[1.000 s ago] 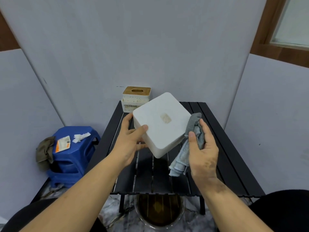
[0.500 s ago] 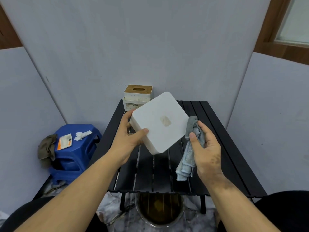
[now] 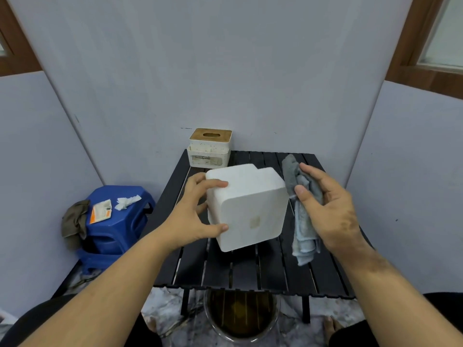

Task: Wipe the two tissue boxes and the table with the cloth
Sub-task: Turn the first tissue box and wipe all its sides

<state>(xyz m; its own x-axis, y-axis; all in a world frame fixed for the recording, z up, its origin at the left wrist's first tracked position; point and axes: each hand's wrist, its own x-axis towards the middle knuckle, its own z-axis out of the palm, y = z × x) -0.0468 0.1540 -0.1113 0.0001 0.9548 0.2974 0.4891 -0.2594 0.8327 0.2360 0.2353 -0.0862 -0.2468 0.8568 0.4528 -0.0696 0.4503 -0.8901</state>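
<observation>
My left hand [image 3: 193, 214] grips a plain white tissue box [image 3: 246, 206] by its left side, held tilted above the black slatted table [image 3: 250, 271]. A small tan mark shows on the face turned toward me. My right hand [image 3: 328, 209] holds a grey-blue cloth [image 3: 303, 221] bunched between thumb and fingers, just right of the box; the cloth's upper fold lies against the box's right edge and its end hangs down. A second tissue box [image 3: 210, 149], white with a wooden lid, stands at the table's far left corner.
A blue plastic stool [image 3: 117, 221] with a packet, a crumpled tissue and a brown rag stands left of the table. A round metal bucket [image 3: 241, 314] sits on the floor under the table's near edge. Grey partition walls close in on three sides.
The white box has been turned so its marked face now points toward me. My right hand with the cloth has shifted from that face to the box's right edge.
</observation>
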